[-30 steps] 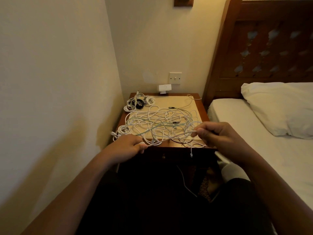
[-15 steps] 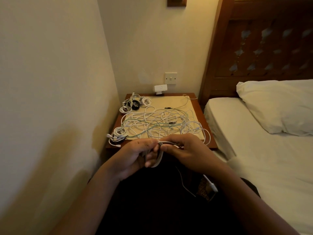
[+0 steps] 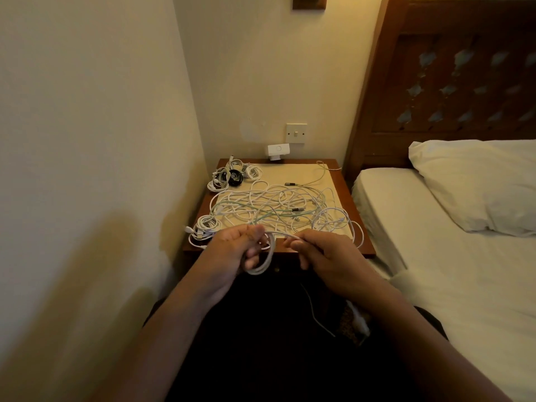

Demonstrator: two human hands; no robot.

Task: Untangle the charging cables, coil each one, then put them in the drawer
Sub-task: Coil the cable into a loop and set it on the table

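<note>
While the left hand (image 3: 232, 250) grips white loops (image 3: 265, 262) to keep the coil, the right hand (image 3: 322, 253) pinches the cable's strand (image 3: 282, 235), feeding it.

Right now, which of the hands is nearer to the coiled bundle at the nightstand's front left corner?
Left. The left hand, holding a white cable loop, is just beside the coiled bundle; the right hand, pinching that cable, is farther right.

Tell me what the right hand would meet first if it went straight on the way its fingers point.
Probably the white cable coil hanging from the left hand; the right hand points leftward at it, though depth is unclear.
</note>
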